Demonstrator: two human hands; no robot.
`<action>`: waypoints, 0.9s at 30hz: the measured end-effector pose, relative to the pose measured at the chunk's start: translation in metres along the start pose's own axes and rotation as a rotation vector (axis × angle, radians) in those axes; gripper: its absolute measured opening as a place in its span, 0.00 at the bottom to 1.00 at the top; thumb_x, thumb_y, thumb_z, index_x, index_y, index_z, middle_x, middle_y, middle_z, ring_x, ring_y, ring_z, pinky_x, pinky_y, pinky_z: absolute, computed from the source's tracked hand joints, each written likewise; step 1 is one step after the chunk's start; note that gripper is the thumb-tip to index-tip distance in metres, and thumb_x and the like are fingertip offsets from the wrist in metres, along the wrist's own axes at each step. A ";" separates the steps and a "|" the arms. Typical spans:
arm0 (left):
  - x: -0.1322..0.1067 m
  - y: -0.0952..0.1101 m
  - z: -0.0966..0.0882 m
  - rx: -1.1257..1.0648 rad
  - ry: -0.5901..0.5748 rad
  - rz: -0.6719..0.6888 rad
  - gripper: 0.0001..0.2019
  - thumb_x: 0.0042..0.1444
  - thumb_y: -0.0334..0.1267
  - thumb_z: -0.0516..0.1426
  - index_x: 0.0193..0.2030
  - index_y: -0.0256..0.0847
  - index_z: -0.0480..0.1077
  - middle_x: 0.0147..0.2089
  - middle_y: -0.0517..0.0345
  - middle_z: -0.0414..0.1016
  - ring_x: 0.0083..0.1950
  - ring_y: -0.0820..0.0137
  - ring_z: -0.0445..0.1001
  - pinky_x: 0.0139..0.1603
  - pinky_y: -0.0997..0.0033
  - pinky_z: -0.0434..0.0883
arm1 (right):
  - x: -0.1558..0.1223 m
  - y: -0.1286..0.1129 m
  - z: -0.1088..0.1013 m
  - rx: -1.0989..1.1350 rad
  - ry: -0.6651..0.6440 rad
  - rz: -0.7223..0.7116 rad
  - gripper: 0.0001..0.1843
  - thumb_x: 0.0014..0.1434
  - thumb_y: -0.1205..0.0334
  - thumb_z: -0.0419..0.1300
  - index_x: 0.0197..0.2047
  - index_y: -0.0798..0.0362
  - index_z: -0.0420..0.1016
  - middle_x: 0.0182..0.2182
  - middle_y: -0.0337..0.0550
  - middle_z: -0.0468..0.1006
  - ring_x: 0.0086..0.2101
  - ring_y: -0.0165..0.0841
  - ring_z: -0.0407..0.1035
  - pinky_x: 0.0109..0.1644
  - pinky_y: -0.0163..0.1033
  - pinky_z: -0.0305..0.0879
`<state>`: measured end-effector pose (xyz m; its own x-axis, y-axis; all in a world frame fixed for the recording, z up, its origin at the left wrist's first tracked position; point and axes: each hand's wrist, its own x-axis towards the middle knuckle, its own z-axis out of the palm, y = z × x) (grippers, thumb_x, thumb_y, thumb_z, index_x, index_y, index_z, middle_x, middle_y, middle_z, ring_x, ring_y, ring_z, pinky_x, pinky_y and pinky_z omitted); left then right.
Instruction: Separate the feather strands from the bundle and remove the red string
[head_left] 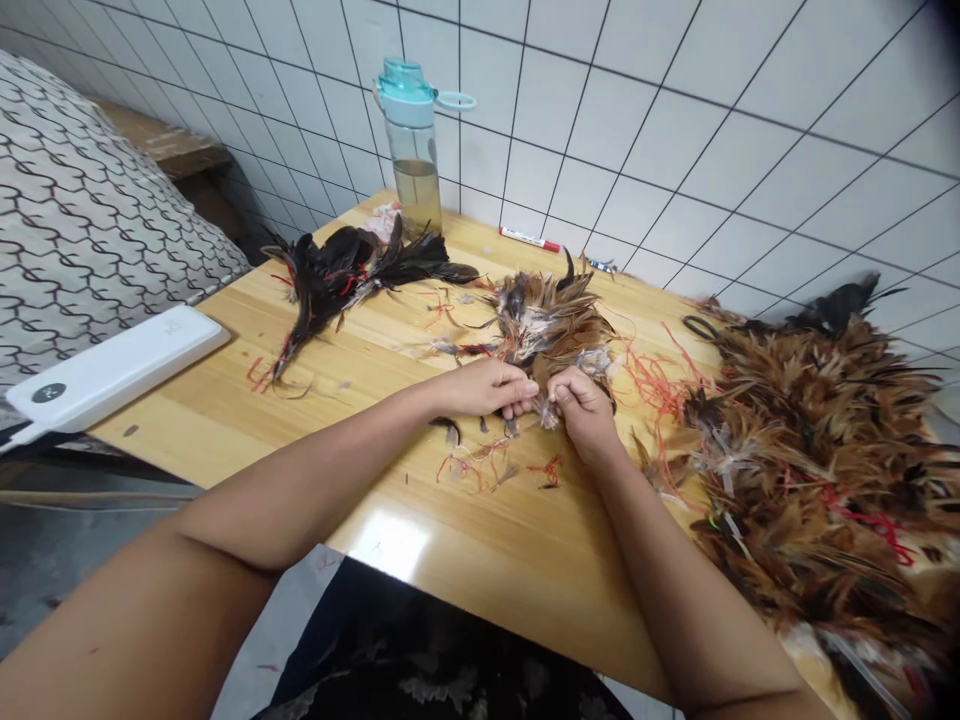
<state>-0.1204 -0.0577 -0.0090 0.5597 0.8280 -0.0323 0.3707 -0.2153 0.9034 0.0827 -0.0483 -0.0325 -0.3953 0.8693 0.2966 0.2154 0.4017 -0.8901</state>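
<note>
My left hand and my right hand are close together over the middle of the wooden table. Both have their fingers closed in a pinch. A small brown feather with a pale fluffy base shows between them, and my right fingers grip that base. Part of it is hidden by the fingers. What my left fingertips pinch, I cannot make out. Just beyond my hands lies a loose pile of brown feathers. Below them are scattered bits of red thread.
A big heap of brown feathers covers the right side. Black feathers lie at back left, near a water bottle. Red string tangles right of my hands. A marker lies by the tiled wall; a white power bank sits left.
</note>
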 end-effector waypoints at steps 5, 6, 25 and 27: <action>-0.001 0.010 0.010 -0.119 -0.046 -0.086 0.17 0.54 0.50 0.59 0.32 0.35 0.71 0.27 0.58 0.74 0.28 0.75 0.72 0.28 0.79 0.65 | -0.002 -0.015 0.005 -0.241 0.078 -0.187 0.15 0.63 0.58 0.51 0.25 0.50 0.66 0.25 0.40 0.67 0.30 0.33 0.62 0.36 0.40 0.60; -0.001 0.011 0.013 -0.162 -0.040 -0.099 0.17 0.52 0.50 0.60 0.32 0.35 0.71 0.26 0.59 0.74 0.27 0.75 0.72 0.27 0.79 0.65 | -0.004 -0.018 0.007 -0.275 0.079 -0.210 0.15 0.64 0.59 0.50 0.26 0.50 0.66 0.25 0.41 0.68 0.30 0.34 0.63 0.36 0.40 0.60; 0.004 0.010 0.026 -0.987 0.213 0.008 0.20 0.35 0.39 0.71 0.34 0.33 0.74 0.33 0.55 0.77 0.36 0.73 0.74 0.43 0.72 0.70 | -0.013 -0.027 0.013 -0.258 0.299 -0.074 0.09 0.59 0.57 0.57 0.42 0.52 0.69 0.34 0.43 0.70 0.33 0.34 0.65 0.39 0.40 0.65; 0.007 0.006 0.025 -0.988 0.297 0.027 0.21 0.34 0.38 0.72 0.35 0.33 0.73 0.33 0.57 0.77 0.36 0.73 0.74 0.43 0.72 0.70 | -0.011 -0.021 0.013 -0.233 0.195 -0.012 0.10 0.57 0.55 0.58 0.38 0.52 0.71 0.32 0.42 0.71 0.32 0.33 0.66 0.37 0.39 0.64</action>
<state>-0.0955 -0.0663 -0.0147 0.3035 0.9526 -0.0210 -0.4888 0.1746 0.8547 0.0709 -0.0698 -0.0209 -0.2246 0.8942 0.3873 0.4198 0.4474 -0.7897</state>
